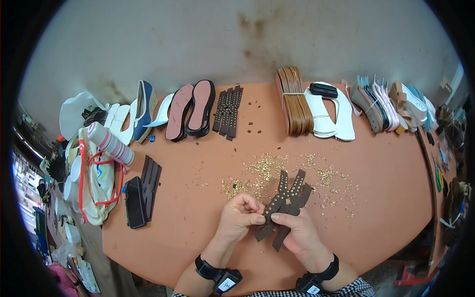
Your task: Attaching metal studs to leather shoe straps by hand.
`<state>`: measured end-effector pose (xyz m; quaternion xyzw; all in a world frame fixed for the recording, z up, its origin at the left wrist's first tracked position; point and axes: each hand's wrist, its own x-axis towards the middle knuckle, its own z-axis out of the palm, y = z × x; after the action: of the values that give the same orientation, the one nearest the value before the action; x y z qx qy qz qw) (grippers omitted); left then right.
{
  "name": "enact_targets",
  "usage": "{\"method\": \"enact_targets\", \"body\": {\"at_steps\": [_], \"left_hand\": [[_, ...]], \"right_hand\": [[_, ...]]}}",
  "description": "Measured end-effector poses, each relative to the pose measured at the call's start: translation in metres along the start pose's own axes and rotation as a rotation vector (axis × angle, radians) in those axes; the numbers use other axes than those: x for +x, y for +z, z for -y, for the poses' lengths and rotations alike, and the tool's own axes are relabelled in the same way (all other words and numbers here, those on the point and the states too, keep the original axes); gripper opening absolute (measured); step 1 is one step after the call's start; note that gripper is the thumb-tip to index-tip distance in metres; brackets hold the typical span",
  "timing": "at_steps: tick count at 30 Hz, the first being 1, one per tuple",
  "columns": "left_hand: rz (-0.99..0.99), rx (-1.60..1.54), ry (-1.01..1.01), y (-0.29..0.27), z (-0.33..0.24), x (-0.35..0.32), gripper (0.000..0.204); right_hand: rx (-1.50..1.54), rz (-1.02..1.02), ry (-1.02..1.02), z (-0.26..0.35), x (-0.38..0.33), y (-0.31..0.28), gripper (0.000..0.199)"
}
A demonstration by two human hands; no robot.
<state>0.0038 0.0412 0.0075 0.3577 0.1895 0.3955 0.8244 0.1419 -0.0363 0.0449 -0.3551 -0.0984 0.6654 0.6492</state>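
A dark brown strappy sandal upper (288, 198) with rows of gold studs is held above the table, its strips crossing in the middle. My right hand (299, 231) grips its lower right part, thumb pressed on top. My left hand (241, 217) is closed in a pinch at its left edge. Whether a stud is between those fingertips is too small to tell. Loose gold studs (267, 166) lie scattered just beyond my hands, with more studs (326, 175) to the right. Farther off lies a stack of studded brown uppers (227, 112).
Pink-topped soles (202, 101), a blue wedge shoe (144, 106), bundled brown strips (296, 101) and white shoe pieces (341, 116) line the back. A black phone (134, 202) leans by dark strap pieces (150, 175) at left, near a striped cup (111, 143). Bundled soles (383, 104) stand back right.
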Motion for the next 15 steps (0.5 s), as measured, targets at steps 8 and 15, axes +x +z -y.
{"method": "enact_targets", "body": {"at_steps": [8,15], "left_hand": [[0.014,-0.02,-0.019,0.003,-0.001,0.002,0.03],[0.043,0.076,-0.019,0.0,-0.005,0.004,0.031]], "right_hand": [[-0.19,-0.004,-0.225,-0.007,-0.002,0.005,0.018],[-0.401,-0.009,-0.298,-0.009,-0.002,0.003,0.016]]}}
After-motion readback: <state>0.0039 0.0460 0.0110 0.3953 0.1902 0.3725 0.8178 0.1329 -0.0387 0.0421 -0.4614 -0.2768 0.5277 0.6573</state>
